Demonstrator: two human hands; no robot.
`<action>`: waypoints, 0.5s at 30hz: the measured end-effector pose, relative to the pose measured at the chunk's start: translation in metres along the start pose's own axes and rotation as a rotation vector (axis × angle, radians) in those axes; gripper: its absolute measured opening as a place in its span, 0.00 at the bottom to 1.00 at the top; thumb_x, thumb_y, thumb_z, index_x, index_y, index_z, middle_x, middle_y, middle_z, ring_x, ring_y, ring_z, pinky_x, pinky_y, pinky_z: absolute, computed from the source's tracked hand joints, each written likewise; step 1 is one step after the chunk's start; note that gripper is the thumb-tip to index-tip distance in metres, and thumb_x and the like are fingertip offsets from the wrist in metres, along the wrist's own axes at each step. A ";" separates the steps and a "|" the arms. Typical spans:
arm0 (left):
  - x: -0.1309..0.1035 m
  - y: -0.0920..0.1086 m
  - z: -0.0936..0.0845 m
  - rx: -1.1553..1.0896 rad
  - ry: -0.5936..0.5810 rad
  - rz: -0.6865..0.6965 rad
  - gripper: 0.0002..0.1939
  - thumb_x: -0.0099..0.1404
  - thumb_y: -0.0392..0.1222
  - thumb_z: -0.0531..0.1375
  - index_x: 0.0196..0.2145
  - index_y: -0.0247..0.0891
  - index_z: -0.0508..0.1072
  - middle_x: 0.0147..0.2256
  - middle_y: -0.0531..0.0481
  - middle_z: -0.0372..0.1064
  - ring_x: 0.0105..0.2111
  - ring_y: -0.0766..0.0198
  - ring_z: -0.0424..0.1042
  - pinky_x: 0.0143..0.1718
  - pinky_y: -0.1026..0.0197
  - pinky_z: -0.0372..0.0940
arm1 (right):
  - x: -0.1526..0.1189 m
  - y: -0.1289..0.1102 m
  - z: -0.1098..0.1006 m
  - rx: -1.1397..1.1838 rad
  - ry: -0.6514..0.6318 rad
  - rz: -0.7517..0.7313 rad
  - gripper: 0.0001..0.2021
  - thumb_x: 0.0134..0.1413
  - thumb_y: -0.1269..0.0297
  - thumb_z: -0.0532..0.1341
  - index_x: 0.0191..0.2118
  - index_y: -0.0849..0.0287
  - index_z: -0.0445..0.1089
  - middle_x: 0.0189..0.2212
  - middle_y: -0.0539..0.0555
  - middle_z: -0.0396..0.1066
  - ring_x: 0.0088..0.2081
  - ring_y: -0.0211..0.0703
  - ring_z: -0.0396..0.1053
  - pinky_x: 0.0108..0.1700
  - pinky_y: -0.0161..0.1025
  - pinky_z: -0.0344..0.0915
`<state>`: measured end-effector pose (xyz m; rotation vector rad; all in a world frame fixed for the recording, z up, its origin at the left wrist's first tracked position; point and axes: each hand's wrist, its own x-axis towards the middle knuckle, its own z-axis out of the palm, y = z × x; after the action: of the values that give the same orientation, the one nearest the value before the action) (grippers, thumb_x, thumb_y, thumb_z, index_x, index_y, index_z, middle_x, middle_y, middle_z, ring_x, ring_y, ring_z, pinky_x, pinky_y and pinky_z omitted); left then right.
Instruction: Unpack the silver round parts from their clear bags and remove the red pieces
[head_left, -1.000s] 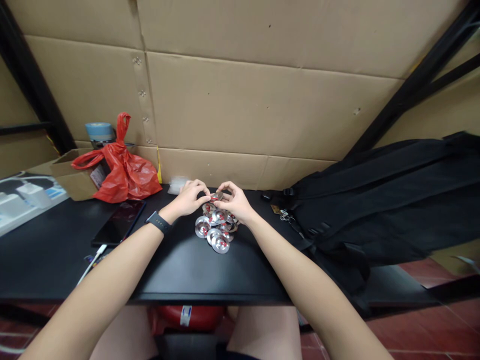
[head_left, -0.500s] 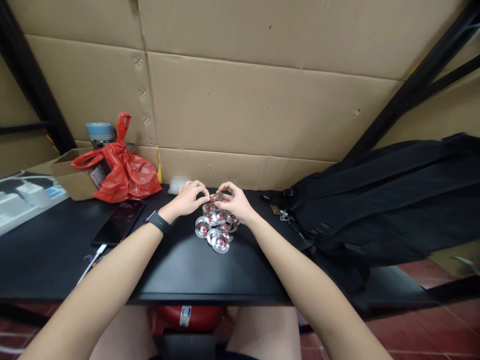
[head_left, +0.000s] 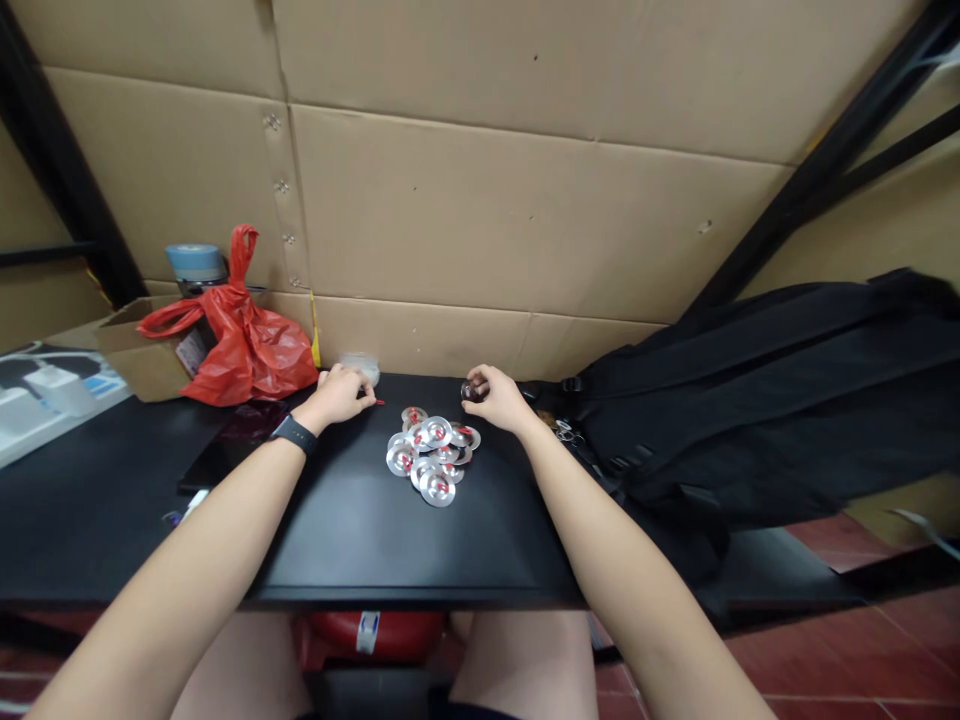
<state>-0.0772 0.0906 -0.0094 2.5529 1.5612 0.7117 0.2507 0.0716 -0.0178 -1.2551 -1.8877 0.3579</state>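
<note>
Several shiny metal discs [head_left: 437, 488] with red pieces at their centres lie in a loose pile on the black table [head_left: 360, 540]. To the left of the pile, my left hand [head_left: 346, 392] pinches a small red piece [head_left: 380, 402], beside a clear plastic item [head_left: 364, 368] by the cardboard wall. Behind and to the right of the pile, my right hand [head_left: 495, 398] holds a metal disc [head_left: 471, 391] that looks dark, partly hidden by the fingers.
A red plastic bag [head_left: 251, 345], a cardboard box [head_left: 142, 350], a phone [head_left: 225, 445] and a white power strip [head_left: 60, 405] occupy the left. At the right lie keys [head_left: 566, 430] and a large black backpack [head_left: 765, 400]. Cardboard [head_left: 480, 220] stands behind.
My hands, together at a disc behind the pile before, have moved apart. The red piece went left with my left hand, and the disc went right with my right hand.
</note>
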 end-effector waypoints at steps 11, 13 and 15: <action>-0.002 0.026 0.006 -0.050 -0.127 0.267 0.17 0.62 0.36 0.56 0.48 0.47 0.74 0.48 0.47 0.73 0.50 0.51 0.68 0.51 0.49 0.58 | -0.002 0.036 -0.005 -0.229 -0.152 0.124 0.13 0.40 0.62 0.69 0.35 0.59 0.73 0.30 0.51 0.73 0.31 0.41 0.69 0.35 0.37 0.63; -0.004 0.037 0.009 -0.096 -0.150 0.333 0.21 0.63 0.33 0.53 0.51 0.50 0.74 0.50 0.49 0.72 0.50 0.53 0.68 0.51 0.51 0.58 | -0.002 0.034 -0.005 -0.266 -0.160 0.106 0.11 0.42 0.62 0.69 0.35 0.58 0.74 0.31 0.52 0.73 0.32 0.42 0.69 0.37 0.38 0.63; -0.005 0.045 0.012 -0.098 -0.154 0.365 0.22 0.64 0.33 0.52 0.50 0.53 0.75 0.48 0.49 0.73 0.49 0.54 0.69 0.50 0.52 0.58 | -0.001 0.031 -0.005 -0.303 -0.153 0.078 0.10 0.44 0.63 0.69 0.35 0.58 0.74 0.32 0.53 0.74 0.34 0.44 0.69 0.39 0.39 0.64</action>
<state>-0.0370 0.0668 -0.0092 2.7700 1.0010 0.5830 0.2743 0.0839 -0.0349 -1.5421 -2.0834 0.2183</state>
